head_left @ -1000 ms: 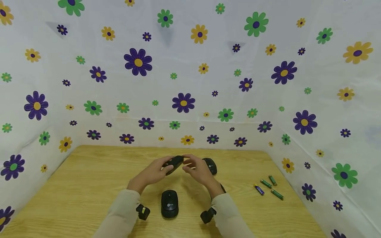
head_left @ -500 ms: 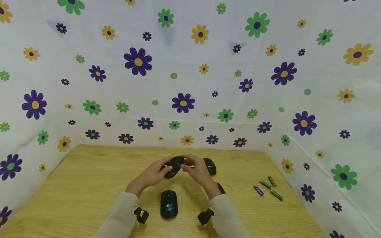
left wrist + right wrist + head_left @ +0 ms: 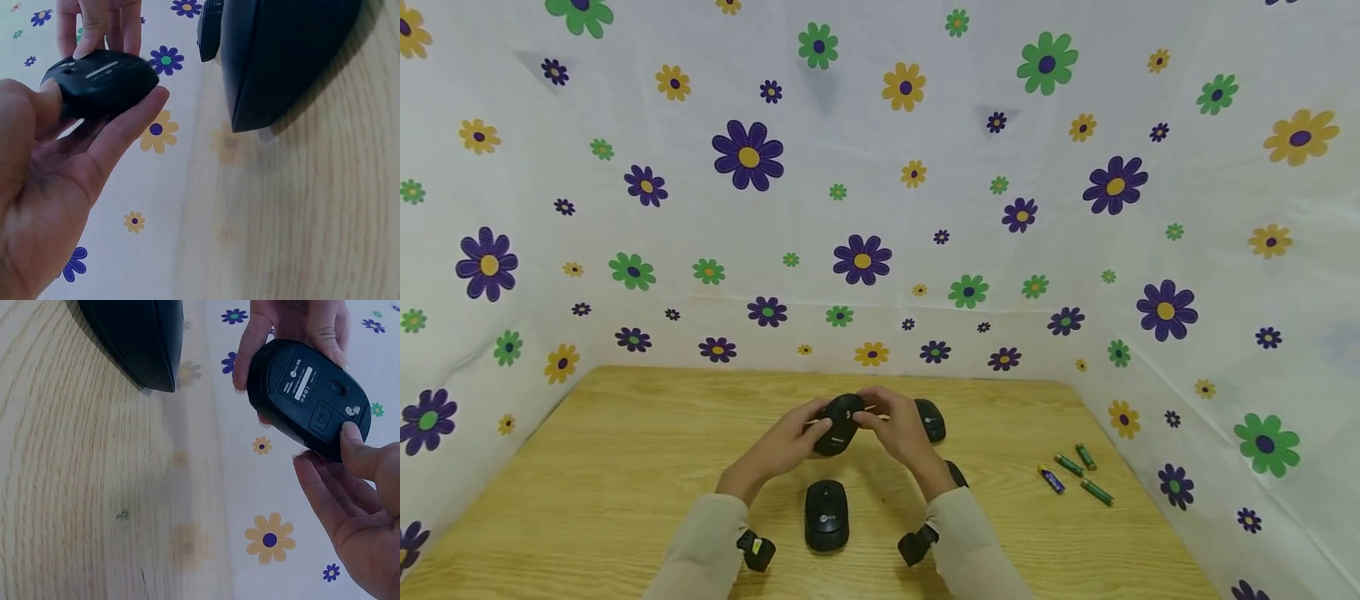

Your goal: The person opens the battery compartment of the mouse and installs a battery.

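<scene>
A black computer mouse is held up off the table between both hands, its underside turned toward the head camera. My left hand grips one side, thumb on the underside and fingers beneath. From the other side my right hand pinches it. The right wrist view shows the mouse's underside with a label, an oval opening and a square outlined panel; the right thumb presses near its end. In the left wrist view the mouse appears nearly edge-on.
Another black mouse sits on the wooden table between the forearms. One more mouse stands behind the right hand, and a dark object is partly hidden by the right wrist. Several batteries lie at right. Flowered cloth encloses the table.
The mouse has been tilted so that its underside faces the head camera more. My right hand, apart from the mouse or barely touching it before, now has its thumb on it.
</scene>
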`<state>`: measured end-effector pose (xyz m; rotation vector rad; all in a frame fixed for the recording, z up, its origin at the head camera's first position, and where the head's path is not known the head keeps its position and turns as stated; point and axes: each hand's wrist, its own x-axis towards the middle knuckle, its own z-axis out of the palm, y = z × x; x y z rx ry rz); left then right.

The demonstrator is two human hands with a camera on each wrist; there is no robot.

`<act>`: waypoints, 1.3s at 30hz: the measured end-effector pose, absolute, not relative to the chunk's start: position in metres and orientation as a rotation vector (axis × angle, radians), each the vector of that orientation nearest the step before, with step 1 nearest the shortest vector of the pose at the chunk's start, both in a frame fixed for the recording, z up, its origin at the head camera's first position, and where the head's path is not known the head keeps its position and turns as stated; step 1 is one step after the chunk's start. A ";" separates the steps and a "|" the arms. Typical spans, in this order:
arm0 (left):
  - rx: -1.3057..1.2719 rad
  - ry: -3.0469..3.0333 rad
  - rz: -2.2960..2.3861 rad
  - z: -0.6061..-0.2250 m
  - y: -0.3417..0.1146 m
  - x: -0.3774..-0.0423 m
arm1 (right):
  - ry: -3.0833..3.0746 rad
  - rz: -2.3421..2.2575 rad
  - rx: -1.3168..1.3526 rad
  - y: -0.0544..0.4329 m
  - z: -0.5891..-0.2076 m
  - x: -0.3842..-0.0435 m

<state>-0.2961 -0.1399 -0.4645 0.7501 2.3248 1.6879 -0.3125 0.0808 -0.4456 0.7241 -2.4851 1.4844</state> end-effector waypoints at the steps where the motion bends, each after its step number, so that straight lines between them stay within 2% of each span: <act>1: 0.752 2.335 1.680 -0.465 -0.140 -0.296 | -2.489 1.480 0.725 0.081 -0.445 -0.312; 31: 0.637 2.467 1.699 -0.469 -0.130 -0.292 | -2.520 1.354 0.723 0.084 -0.444 -0.307; 39: 0.609 2.472 1.736 -0.471 -0.139 -0.291 | -2.531 1.329 0.829 0.077 -0.445 -0.311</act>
